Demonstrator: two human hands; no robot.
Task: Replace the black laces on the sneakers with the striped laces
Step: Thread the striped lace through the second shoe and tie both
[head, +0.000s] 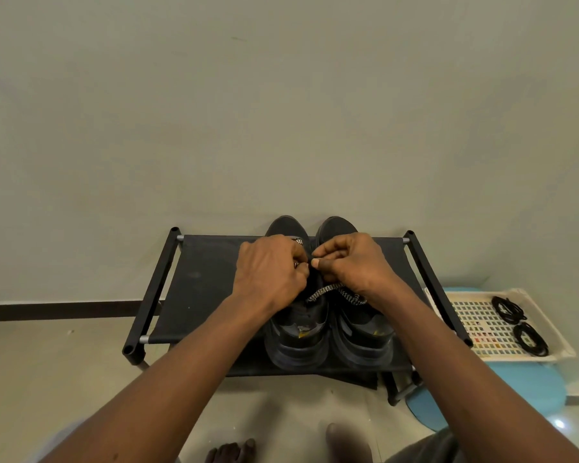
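Two black sneakers stand side by side, toes to the wall, on a low black rack. Over the left sneaker my left hand pinches a black-and-white striped lace at the eyelets. My right hand pinches the same lace just beside it, thumb and fingers curled. A loose length of striped lace trails across the tongue of the right sneaker. Two coiled black laces lie in a tray at the right. The eyelets are hidden by my hands.
The cream perforated tray rests on a light blue stool to the right of the rack. A plain wall rises behind, with a dark skirting at the left. My bare toes show at the bottom edge on a pale floor.
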